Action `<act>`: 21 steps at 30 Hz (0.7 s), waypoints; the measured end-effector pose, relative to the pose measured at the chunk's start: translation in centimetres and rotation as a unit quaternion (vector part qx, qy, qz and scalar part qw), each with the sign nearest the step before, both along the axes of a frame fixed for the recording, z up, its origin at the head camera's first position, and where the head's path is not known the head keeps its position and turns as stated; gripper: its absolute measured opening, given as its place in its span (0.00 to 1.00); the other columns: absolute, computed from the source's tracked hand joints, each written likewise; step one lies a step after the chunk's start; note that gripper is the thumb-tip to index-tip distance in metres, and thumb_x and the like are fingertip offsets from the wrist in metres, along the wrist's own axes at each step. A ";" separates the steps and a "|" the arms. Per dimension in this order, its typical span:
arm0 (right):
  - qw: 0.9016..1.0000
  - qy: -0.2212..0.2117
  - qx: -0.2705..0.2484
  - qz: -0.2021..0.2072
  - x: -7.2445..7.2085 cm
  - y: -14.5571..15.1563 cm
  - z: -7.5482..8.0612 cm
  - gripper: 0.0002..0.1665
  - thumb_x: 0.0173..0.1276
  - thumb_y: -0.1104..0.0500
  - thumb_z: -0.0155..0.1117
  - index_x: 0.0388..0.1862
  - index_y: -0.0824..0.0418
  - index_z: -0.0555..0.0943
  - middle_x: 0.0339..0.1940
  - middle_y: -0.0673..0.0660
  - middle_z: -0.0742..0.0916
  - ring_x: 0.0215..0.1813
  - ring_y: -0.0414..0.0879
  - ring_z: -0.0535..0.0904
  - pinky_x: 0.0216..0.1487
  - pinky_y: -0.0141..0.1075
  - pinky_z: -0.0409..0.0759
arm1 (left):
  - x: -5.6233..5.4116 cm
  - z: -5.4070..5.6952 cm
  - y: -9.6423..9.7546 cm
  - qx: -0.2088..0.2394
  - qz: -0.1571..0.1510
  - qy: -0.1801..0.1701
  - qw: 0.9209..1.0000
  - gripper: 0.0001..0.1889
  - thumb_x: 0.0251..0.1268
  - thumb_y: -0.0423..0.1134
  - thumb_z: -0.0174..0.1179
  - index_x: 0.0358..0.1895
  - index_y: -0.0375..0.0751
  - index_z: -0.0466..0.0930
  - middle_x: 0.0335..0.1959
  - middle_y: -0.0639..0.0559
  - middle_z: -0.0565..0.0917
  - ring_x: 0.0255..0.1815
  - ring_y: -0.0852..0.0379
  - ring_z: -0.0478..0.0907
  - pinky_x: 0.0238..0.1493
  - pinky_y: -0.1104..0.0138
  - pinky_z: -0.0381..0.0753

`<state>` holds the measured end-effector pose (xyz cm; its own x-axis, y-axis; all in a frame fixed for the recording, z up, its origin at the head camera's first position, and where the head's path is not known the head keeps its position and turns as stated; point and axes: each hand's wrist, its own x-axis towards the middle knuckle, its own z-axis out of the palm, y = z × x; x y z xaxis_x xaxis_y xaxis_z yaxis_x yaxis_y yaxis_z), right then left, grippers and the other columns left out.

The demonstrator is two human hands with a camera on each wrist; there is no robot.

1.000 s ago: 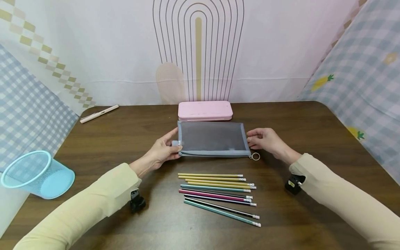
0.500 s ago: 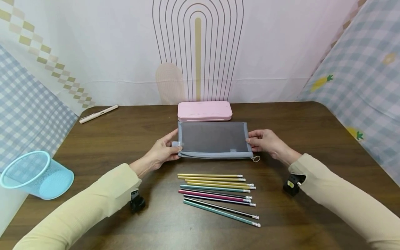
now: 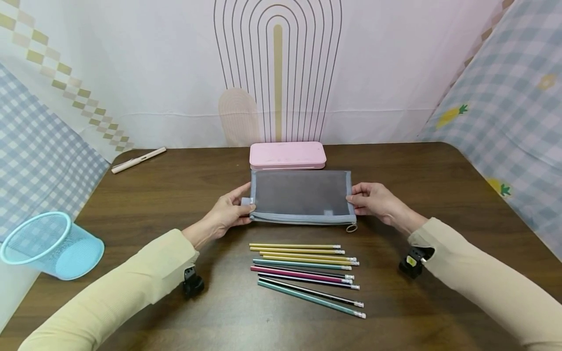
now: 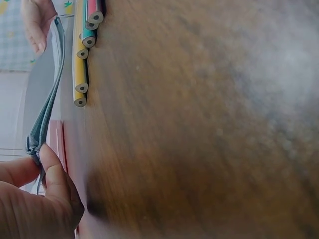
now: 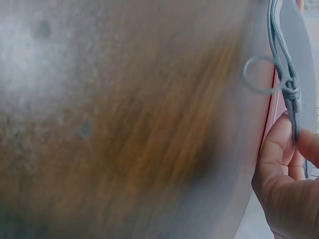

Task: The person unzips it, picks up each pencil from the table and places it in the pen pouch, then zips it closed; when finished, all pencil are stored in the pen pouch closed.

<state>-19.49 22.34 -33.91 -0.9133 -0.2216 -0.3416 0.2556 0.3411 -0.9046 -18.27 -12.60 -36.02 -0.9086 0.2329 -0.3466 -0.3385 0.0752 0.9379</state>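
A grey mesh zip pouch [image 3: 303, 192] is held between both hands, with its zipper edge toward me. My left hand [image 3: 226, 212] pinches its left end, thumb on top and fingers beneath, beside a small pale tab. At the opposite end my right hand [image 3: 377, 202] pinches the side edge between thumb and fingers. A ring [image 5: 260, 74] dangles from the zipper near the right hand. In the left wrist view the pouch [image 4: 50, 94] shows edge-on, raised over the table. Several pencils [image 3: 303, 265] in gold, teal, magenta and black lie in a row in front of it.
Behind the pouch sits a pink pencil case [image 3: 287, 155] against the back cloth. A light blue mesh pen cup [image 3: 66, 248] lies tipped on its side at the left. A white pen [image 3: 138, 160] rests at the back left corner of the brown table [image 3: 439, 180].
My right hand has gone from beside the pouch's right end to pinching it. That end has shifted a little right and toward me, and the ring swings below the edge.
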 end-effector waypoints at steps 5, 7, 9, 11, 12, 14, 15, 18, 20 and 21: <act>0.999 -0.010 -0.035 -0.003 0.5 0.2 -0.2 0.08 0.69 0.65 0.56 0.42 0.66 0.69 0.27 0.47 0.77 0.29 0.36 0.75 0.33 0.26 0.80 | 0.1 -0.1 -0.2 -0.004 0.003 0.006 1.000 0.33 0.67 0.28 0.53 0.73 0.47 0.55 0.64 0.40 0.63 0.29 0.66 0.72 0.30 0.76 0.79; 0.998 -0.022 -0.054 -0.002 0.8 0.4 -0.4 0.06 0.69 0.65 0.56 0.41 0.65 0.69 0.27 0.47 0.77 0.29 0.36 0.75 0.33 0.26 0.80 | 0.3 -0.3 -0.2 -0.010 0.003 0.010 1.000 0.31 0.67 0.28 0.53 0.72 0.43 0.56 0.50 0.44 0.70 0.30 0.66 0.73 0.32 0.75 0.79; 0.997 -0.033 -0.072 -0.001 1.1 0.6 -0.7 0.04 0.69 0.65 0.55 0.40 0.63 0.70 0.27 0.47 0.78 0.29 0.36 0.76 0.33 0.27 0.80 | 0.4 -0.4 -0.2 -0.015 0.005 0.016 1.000 0.31 0.67 0.28 0.53 0.72 0.40 0.56 0.41 0.49 0.68 0.32 0.67 0.73 0.35 0.74 0.80; 0.995 -0.040 -0.089 -0.001 1.4 0.8 -0.8 0.02 0.69 0.65 0.56 0.38 0.61 0.72 0.27 0.47 0.79 0.28 0.36 0.76 0.33 0.27 0.80 | 0.4 -0.4 -0.2 -0.018 0.017 0.031 0.999 0.30 0.66 0.27 0.52 0.71 0.36 0.57 0.40 0.51 0.69 0.35 0.66 0.74 0.39 0.72 0.81; 0.994 -0.040 -0.098 -0.004 1.4 0.9 -0.9 0.02 0.69 0.65 0.56 0.37 0.60 0.72 0.27 0.47 0.79 0.28 0.36 0.76 0.33 0.26 0.80 | 0.4 -0.4 -0.1 -0.018 0.030 0.042 0.999 0.29 0.66 0.27 0.53 0.70 0.35 0.58 0.41 0.51 0.70 0.36 0.66 0.74 0.40 0.72 0.81; 0.992 -0.039 -0.121 -0.011 1.4 1.2 -0.9 0.03 0.69 0.65 0.57 0.35 0.58 0.73 0.27 0.47 0.80 0.28 0.36 0.77 0.33 0.26 0.80 | 0.3 -0.1 0.1 -0.015 0.065 0.070 0.995 0.26 0.66 0.27 0.53 0.67 0.32 0.62 0.42 0.51 0.72 0.38 0.64 0.75 0.41 0.71 0.81; 0.990 -0.039 -0.131 -0.016 1.4 1.4 -0.8 0.04 0.69 0.65 0.57 0.34 0.57 0.74 0.27 0.46 0.80 0.28 0.36 0.77 0.33 0.26 0.80 | 0.3 0.1 0.2 -0.012 0.082 0.086 0.993 0.24 0.66 0.27 0.53 0.65 0.31 0.64 0.42 0.51 0.73 0.38 0.64 0.75 0.41 0.71 0.82; 0.985 -0.046 -0.165 -0.029 1.4 1.8 -0.6 0.05 0.68 0.65 0.58 0.33 0.57 0.74 0.28 0.46 0.80 0.28 0.36 0.78 0.33 0.27 0.80 | 0.6 0.8 1.1 0.012 0.106 0.109 0.988 0.20 0.66 0.27 0.54 0.60 0.28 0.69 0.38 0.52 0.76 0.36 0.62 0.76 0.39 0.72 0.82; 0.980 -0.057 -0.185 -0.037 1.4 2.0 -0.6 0.05 0.67 0.65 0.59 0.32 0.57 0.74 0.27 0.47 0.81 0.28 0.37 0.78 0.33 0.27 0.80 | 1.2 1.2 1.9 0.049 0.082 0.086 0.992 0.18 0.66 0.27 0.54 0.58 0.26 0.69 0.35 0.53 0.78 0.33 0.62 0.77 0.37 0.72 0.82; 0.979 -0.062 -0.192 -0.042 1.5 2.0 -0.6 0.05 0.67 0.65 0.60 0.32 0.57 0.74 0.27 0.47 0.81 0.28 0.37 0.78 0.33 0.27 0.80 | 1.5 1.3 2.4 0.067 0.060 0.065 0.994 0.18 0.66 0.27 0.54 0.58 0.26 0.69 0.35 0.53 0.79 0.33 0.63 0.78 0.38 0.72 0.82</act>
